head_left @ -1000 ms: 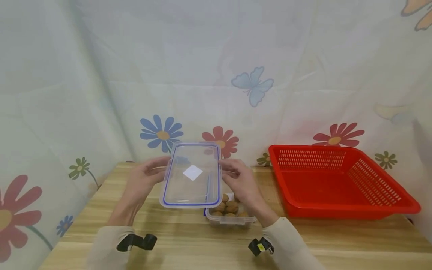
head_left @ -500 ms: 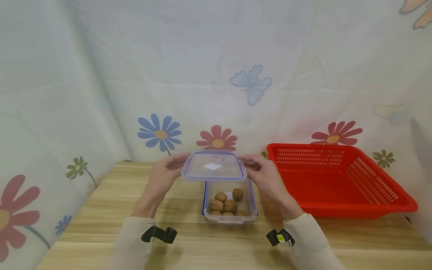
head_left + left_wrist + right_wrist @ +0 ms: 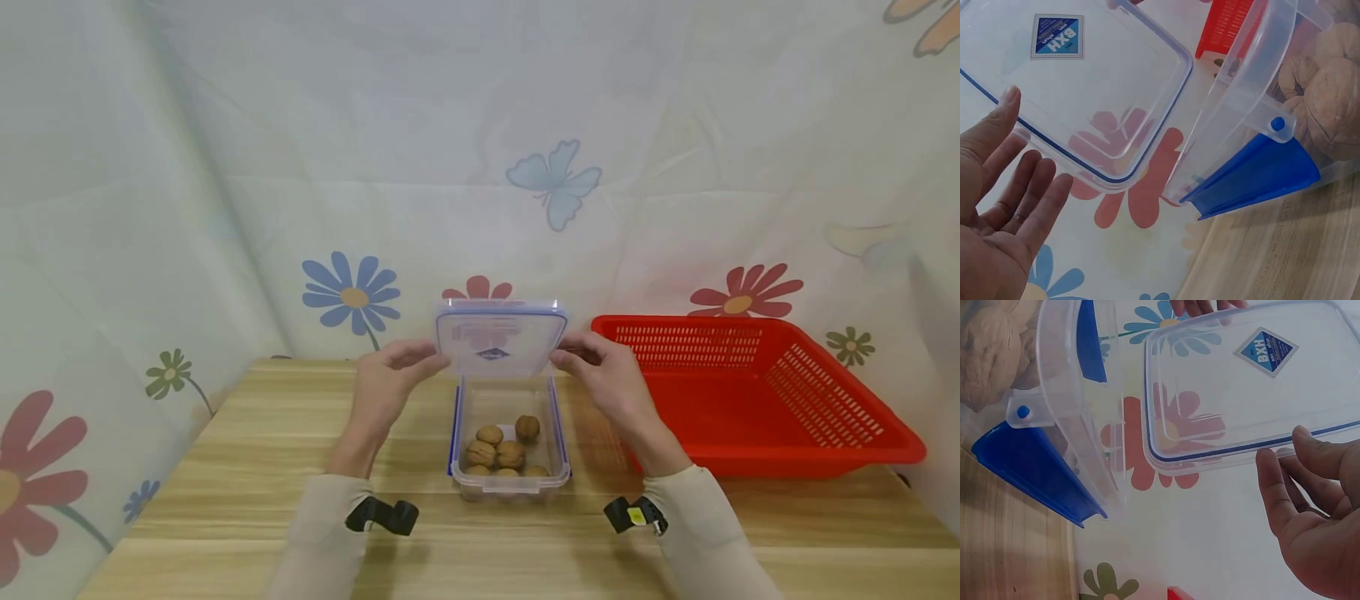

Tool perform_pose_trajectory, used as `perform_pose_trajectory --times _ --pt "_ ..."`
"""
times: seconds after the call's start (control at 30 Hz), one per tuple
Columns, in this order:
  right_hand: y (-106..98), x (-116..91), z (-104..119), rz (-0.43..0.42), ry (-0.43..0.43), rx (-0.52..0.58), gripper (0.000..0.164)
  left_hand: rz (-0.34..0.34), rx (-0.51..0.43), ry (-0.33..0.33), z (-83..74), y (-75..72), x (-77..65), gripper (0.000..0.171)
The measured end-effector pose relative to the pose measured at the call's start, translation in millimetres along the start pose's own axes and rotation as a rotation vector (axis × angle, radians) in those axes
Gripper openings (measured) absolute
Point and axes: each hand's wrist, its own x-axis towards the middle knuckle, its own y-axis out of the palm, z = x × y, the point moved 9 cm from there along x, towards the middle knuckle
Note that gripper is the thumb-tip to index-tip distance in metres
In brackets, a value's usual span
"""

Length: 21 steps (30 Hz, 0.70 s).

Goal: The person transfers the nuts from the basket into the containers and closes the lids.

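Observation:
A clear plastic lid with a blue seal (image 3: 498,333) is tilted up above the far end of a clear food container (image 3: 512,483). My left hand (image 3: 388,387) pinches the lid's left edge between thumb and fingers. On the opposite edge, the thumb and fingers of my right hand (image 3: 609,383) pinch it too. The lid's diamond label (image 3: 1058,36) shows in both wrist views. Several walnuts (image 3: 510,455) lie in the near half of the container, which stands uncovered on the table. Blue side latches (image 3: 1035,469) hang folded down from its rim.
A large red plastic basket (image 3: 750,417) stands on the right of the wooden table (image 3: 300,517), close beside my right forearm. Behind the table hangs a pale curtain (image 3: 420,167) printed with flowers and butterflies.
Both hands have carried the lid rightward from the container's left to over its far end. The lid has tipped, its far edge now raised. The walnuts and container have come into full view.

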Motion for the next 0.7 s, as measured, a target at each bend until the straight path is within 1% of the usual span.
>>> perform_pose_trajectory --times 0.07,0.2,0.37,0.5,0.6,0.7 --pt "-0.4 0.2 -0.9 0.004 0.009 0.007 0.029 -0.012 0.000 0.003 -1.3 0.6 -0.8 0.042" --pt "-2.4 1.0 -0.5 0.000 0.003 0.019 0.028 -0.027 0.019 0.037 -7.5 1.2 -3.3 0.042" --pt "-6.2 1.4 -1.3 -0.016 0.000 0.013 0.031 -0.023 0.046 0.068 -14.9 4.1 -6.2 0.044" --pt "-4.4 1.9 -3.0 -0.004 0.012 0.038 0.033 -0.027 0.049 0.084 -17.0 6.6 -8.0 0.043" --pt "-2.0 2.3 -3.7 0.014 0.023 0.079 0.035 -0.028 0.020 0.100 -18.5 9.0 -8.5 0.045" --pt "-1.4 2.6 -3.9 0.024 0.027 0.119 0.038 -0.008 -0.031 0.108 -20.1 13.4 -8.4 0.050"
